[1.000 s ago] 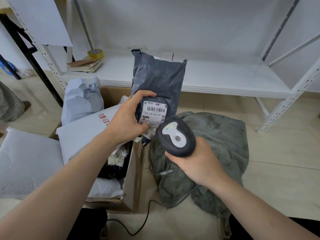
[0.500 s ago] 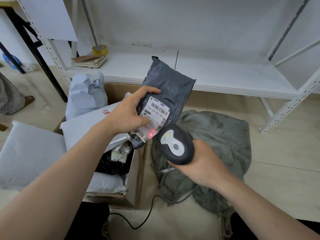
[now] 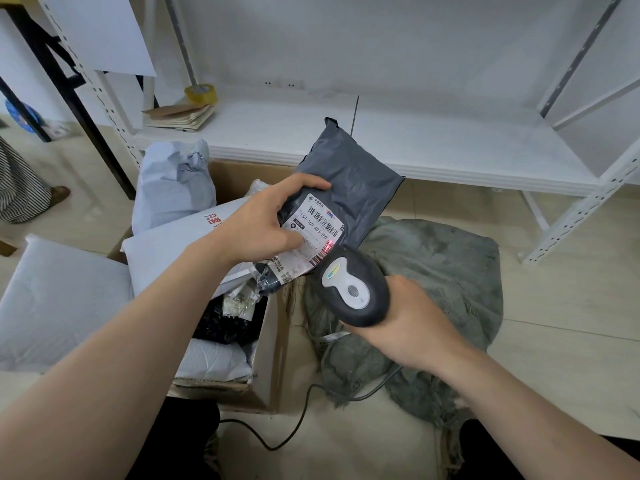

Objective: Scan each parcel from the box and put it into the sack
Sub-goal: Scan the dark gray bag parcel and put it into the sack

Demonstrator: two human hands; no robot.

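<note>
**Item location.** The dark grey soft plastic mailer parcel point(image 3: 349, 188) is held in the air in front of the white metal shelf point(image 3: 450, 147). It hangs above the right wall of the brown cardboard box point(image 3: 272, 355) and the near edge of the grey-green woven sack point(image 3: 440, 271), which lies on the floor.

**Grip state.** The left hand point(image 3: 263, 230) has its grip closed round the parcel's lower left edge. Two digits lie across the label side; the others are hidden behind the film. The right hand point(image 3: 412, 330) has its grip wrapped round the black handheld barcode scanner point(image 3: 353, 289), whose nose sits just beside the white shipping label point(image 3: 317, 233). A red scan line falls on the label's lower right margin.

**Handling properties (assessed).** The parcel appears light, since one hand carries it. The film is creased and pillowed, which suggests soft, pliable contents and no stiffness. The surface looks smooth and probably slick. Take hold across an edge with a full wrap, not a fingertip pinch. Keep digits off the barcodes.

**Orientation.** The long axis runs from the lower end, near the box wall, up and to the right toward the shelf. The label side faces the person. The label occupies the lower half, and the sealed top end points up and away.
</note>
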